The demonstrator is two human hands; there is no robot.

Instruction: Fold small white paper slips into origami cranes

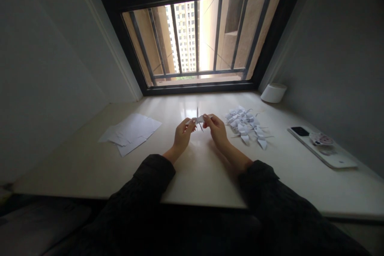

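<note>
Between my two hands is a small white paper crane, its thin points sticking up and down at the middle. My left hand pinches one wing between thumb and fingers. The opposite wing is pinched by my right hand. Both hands are held above the pale sill, near its centre. Right of my right hand lies a cluster of folded white paper cranes. To the left of my left hand, flat white paper sheets overlap in a loose stack.
A white phone with a round grip on its back lies at the right. Behind it, a white cup-like object stands near the wall. The pale sill ends at a dark-framed window with bars outside.
</note>
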